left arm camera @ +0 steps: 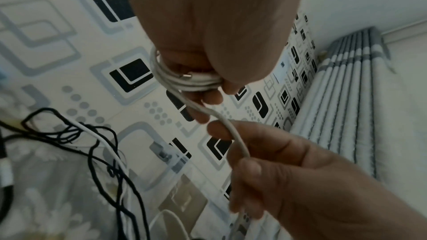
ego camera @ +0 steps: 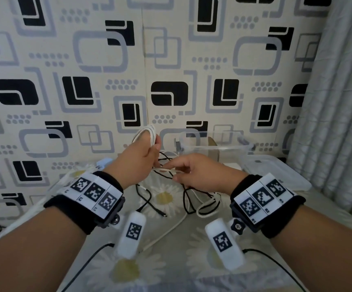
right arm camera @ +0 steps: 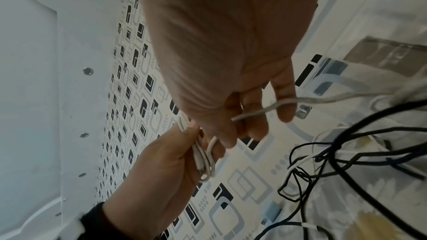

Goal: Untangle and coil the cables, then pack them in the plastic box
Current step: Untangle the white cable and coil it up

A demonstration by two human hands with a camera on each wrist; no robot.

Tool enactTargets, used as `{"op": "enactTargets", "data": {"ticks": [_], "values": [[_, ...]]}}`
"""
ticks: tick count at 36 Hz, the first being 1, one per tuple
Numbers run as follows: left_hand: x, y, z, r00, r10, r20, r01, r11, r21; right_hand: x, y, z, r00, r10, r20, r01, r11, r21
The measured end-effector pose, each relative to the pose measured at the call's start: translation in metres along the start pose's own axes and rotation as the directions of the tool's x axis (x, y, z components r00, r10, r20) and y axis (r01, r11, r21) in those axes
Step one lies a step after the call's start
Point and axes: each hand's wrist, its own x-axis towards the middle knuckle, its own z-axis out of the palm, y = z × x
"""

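Note:
My left hand (ego camera: 144, 153) grips a small coil of white cable (ego camera: 147, 134) held up in front of the wall; the left wrist view shows the coil (left arm camera: 184, 79) under the thumb with a plug end tucked in. A loose run of the same white cable (left arm camera: 233, 134) leads down to my right hand (ego camera: 183, 169), which pinches it between thumb and fingers (right arm camera: 258, 114). Below both hands lies a tangle of thin black cable (ego camera: 183, 190) mixed with more white cable (ego camera: 206, 207) on the daisy-print cloth. The clear plastic box (ego camera: 215, 144) stands open behind the right hand.
The box's clear lid (ego camera: 276, 171) lies flat to the right, by the grey curtain (ego camera: 337, 102). A small light-blue object (ego camera: 104, 162) sits at the far left of the cloth. Patterned wallpaper rises right behind the box. Black wrist-camera leads trail off the near edge.

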Motion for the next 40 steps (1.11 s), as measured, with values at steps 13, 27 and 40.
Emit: {"op": "enactTargets", "data": {"ticks": [13,27,40], "values": [[-0.014,0.004,0.005,0.963,-0.115,0.244,0.112,0.993,0.026,0.005,0.005,0.006,0.934,-0.145,-0.327,0.23,0.943,0.24],[-0.019,0.011,0.003,0.847,-0.149,0.51,0.337,0.893,-0.299,0.005,0.02,-0.01,0.951,-0.12,-0.285,0.2,0.942,0.268],[-0.013,0.0,-0.007,0.852,-0.135,0.506,0.5,0.498,-0.708,-0.009,0.041,-0.021,0.966,0.214,-0.146,-0.108,0.845,0.525]]}}
